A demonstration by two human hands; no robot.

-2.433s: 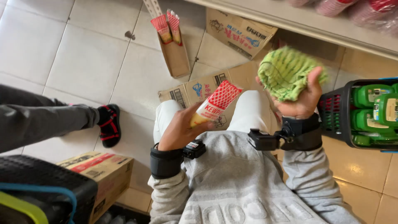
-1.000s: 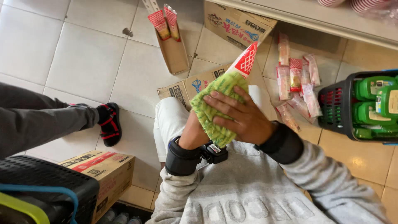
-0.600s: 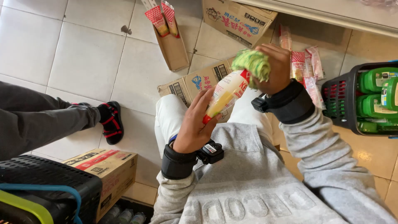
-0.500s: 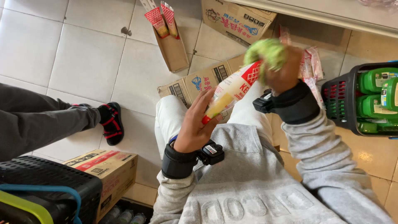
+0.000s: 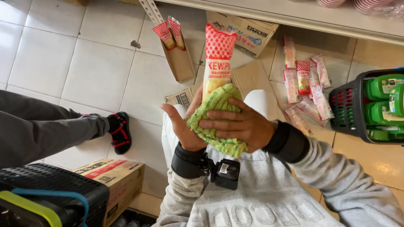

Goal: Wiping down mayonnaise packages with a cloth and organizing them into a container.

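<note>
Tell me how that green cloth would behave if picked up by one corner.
The green cloth would probably hang limp: it drapes around the packaged bottle under the right hand. Its knitted texture suggests it is grippy, likely light.

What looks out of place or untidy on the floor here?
Several sachets lie scattered at odd angles on the floor tiles under the shelf, beside the basket. Flattened cardboard also lies loose there. Nothing looks spilled or torn.
</note>
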